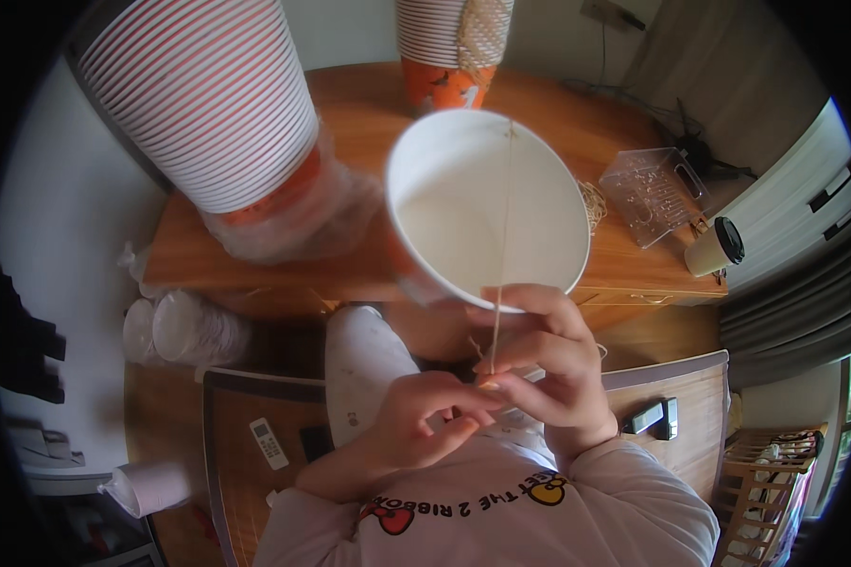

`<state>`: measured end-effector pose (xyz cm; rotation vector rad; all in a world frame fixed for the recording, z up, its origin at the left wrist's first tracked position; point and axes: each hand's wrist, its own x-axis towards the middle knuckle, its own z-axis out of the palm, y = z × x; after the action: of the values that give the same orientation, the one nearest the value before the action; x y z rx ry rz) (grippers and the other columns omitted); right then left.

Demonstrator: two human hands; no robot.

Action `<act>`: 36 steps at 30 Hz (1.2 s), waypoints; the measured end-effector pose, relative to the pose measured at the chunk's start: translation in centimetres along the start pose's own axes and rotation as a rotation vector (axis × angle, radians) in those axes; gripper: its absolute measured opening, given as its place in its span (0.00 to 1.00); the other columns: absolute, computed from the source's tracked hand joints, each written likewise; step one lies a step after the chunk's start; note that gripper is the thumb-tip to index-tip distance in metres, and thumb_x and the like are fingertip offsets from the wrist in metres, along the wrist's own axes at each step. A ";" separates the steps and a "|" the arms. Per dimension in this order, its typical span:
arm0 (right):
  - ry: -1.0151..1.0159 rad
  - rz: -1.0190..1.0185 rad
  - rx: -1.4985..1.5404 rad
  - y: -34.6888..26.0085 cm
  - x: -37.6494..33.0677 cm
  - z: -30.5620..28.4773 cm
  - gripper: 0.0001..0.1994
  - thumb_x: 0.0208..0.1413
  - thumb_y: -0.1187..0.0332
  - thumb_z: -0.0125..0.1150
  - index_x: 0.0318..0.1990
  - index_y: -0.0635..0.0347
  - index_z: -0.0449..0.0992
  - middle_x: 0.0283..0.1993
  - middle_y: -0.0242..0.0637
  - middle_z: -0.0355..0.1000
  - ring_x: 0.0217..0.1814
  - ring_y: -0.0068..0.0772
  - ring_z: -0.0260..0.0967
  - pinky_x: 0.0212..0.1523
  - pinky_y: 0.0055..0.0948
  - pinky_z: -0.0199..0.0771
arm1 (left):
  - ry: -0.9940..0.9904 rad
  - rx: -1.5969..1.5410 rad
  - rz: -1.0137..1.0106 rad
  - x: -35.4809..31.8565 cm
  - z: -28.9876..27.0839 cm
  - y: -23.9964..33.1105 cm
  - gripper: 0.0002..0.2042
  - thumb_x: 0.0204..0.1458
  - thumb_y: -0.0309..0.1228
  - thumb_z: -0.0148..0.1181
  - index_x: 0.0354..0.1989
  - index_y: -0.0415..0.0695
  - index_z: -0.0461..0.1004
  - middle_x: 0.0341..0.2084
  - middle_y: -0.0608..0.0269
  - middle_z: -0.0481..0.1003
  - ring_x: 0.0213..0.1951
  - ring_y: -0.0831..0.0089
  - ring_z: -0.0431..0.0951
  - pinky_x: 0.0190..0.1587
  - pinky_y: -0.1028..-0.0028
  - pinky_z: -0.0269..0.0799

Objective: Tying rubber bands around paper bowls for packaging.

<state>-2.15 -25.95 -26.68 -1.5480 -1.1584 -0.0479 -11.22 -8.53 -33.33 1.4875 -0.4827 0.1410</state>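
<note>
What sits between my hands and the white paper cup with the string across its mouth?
Nothing visible. The right hand already grips the white paper cup at its near rim, and the left hand pinches the string just below it.

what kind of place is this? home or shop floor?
Likely a room at home used for piecework: a wooden table with tall stacks of striped paper cups, a white remote control below, and a wooden rack at right.
</note>
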 end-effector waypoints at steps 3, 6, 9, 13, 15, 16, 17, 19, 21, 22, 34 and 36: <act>-0.021 0.043 -0.002 0.4 0.4 0.7 0.03 0.50 0.77 0.67 0.31 0.65 0.79 0.60 0.49 0.63 0.60 0.46 0.71 0.55 0.37 0.74 | -0.140 -0.214 -0.137 0.1 0.6 -2.3 0.14 0.62 0.32 0.51 0.54 0.42 0.73 0.29 0.61 0.77 0.30 0.80 0.75 0.30 0.81 0.66; -0.041 0.048 -0.023 0.5 0.5 0.8 0.04 0.50 0.78 0.67 0.33 0.64 0.78 0.61 0.49 0.63 0.58 0.45 0.72 0.54 0.37 0.73 | -0.053 -0.548 -0.279 0.8 1.6 -2.6 0.31 0.60 0.55 0.52 0.57 0.38 0.60 0.22 0.69 0.70 0.23 0.82 0.70 0.24 0.82 0.64; -0.053 0.056 -0.026 1.0 0.5 0.6 0.05 0.50 0.78 0.66 0.35 0.62 0.78 0.61 0.48 0.63 0.56 0.44 0.72 0.53 0.37 0.73 | 0.148 -0.436 -0.201 1.6 2.0 -2.8 0.28 0.62 0.55 0.48 0.53 0.40 0.62 0.21 0.71 0.68 0.21 0.84 0.68 0.22 0.83 0.61; -0.050 0.080 -0.026 1.2 0.5 0.2 0.04 0.50 0.76 0.69 0.32 0.66 0.79 0.60 0.49 0.64 0.59 0.48 0.71 0.55 0.40 0.73 | 0.279 -0.934 -0.196 0.8 1.9 -4.0 0.19 0.67 0.48 0.40 0.51 0.46 0.65 0.21 0.73 0.63 0.21 0.84 0.60 0.21 0.81 0.53; -0.043 0.086 0.014 1.2 0.5 0.1 0.04 0.50 0.76 0.68 0.33 0.64 0.79 0.60 0.48 0.65 0.58 0.46 0.71 0.54 0.38 0.73 | 0.376 -0.913 -0.148 0.7 1.8 -4.1 0.18 0.67 0.48 0.40 0.48 0.47 0.65 0.19 0.74 0.60 0.20 0.83 0.58 0.21 0.80 0.53; -0.032 0.091 0.051 1.2 0.4 0.1 0.04 0.50 0.77 0.67 0.34 0.63 0.79 0.60 0.47 0.66 0.56 0.43 0.71 0.52 0.36 0.73 | 0.468 -0.892 -0.100 0.8 1.7 -4.1 0.16 0.67 0.48 0.40 0.46 0.48 0.65 0.18 0.74 0.58 0.19 0.83 0.56 0.21 0.80 0.52; -0.031 0.091 0.052 1.4 0.4 0.0 0.04 0.50 0.77 0.67 0.34 0.63 0.79 0.60 0.47 0.66 0.56 0.43 0.71 0.52 0.36 0.73 | 0.486 -0.847 -0.076 0.9 1.3 -3.8 0.15 0.67 0.47 0.40 0.42 0.48 0.64 0.17 0.74 0.54 0.19 0.82 0.54 0.21 0.80 0.51; 0.018 0.050 0.065 2.1 0.4 -0.1 0.04 0.50 0.76 0.68 0.34 0.63 0.79 0.59 0.47 0.68 0.55 0.44 0.72 0.52 0.36 0.73 | 0.596 -0.882 -0.065 0.7 0.8 -3.8 0.14 0.67 0.46 0.40 0.41 0.49 0.64 0.17 0.74 0.54 0.19 0.82 0.53 0.21 0.80 0.52; 0.051 0.053 0.154 2.9 0.5 0.0 0.04 0.50 0.76 0.68 0.33 0.64 0.79 0.58 0.47 0.69 0.55 0.44 0.73 0.53 0.37 0.73 | 0.629 -0.936 0.062 0.7 0.4 -3.7 0.13 0.68 0.44 0.40 0.41 0.49 0.66 0.17 0.74 0.56 0.18 0.82 0.53 0.21 0.80 0.52; 0.066 0.027 0.206 3.4 0.5 -0.1 0.04 0.51 0.76 0.68 0.33 0.64 0.79 0.58 0.47 0.69 0.55 0.44 0.73 0.53 0.38 0.73 | 0.664 -0.951 0.099 0.7 0.5 -3.2 0.13 0.68 0.43 0.39 0.41 0.49 0.66 0.17 0.74 0.57 0.17 0.82 0.53 0.21 0.80 0.52; 0.117 0.059 0.413 4.6 0.2 0.0 0.03 0.55 0.75 0.65 0.36 0.62 0.77 0.47 0.42 0.74 0.56 0.40 0.70 0.59 0.39 0.67 | 0.731 -0.834 0.278 1.3 -2.9 -3.2 0.14 0.69 0.40 0.37 0.31 0.49 0.61 0.17 0.73 0.56 0.19 0.83 0.55 0.21 0.81 0.54; 0.119 0.084 0.481 4.7 0.1 0.1 0.03 0.56 0.75 0.64 0.36 0.62 0.76 0.45 0.41 0.74 0.54 0.37 0.70 0.57 0.36 0.66 | 0.740 -0.581 0.289 1.4 -3.0 -3.3 0.15 0.69 0.41 0.37 0.28 0.49 0.58 0.17 0.73 0.56 0.19 0.83 0.53 0.21 0.81 0.53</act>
<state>1.02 -25.17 -30.02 -1.1474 -0.9256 0.1811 -8.04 -6.19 -35.84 0.7094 -0.1062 0.6911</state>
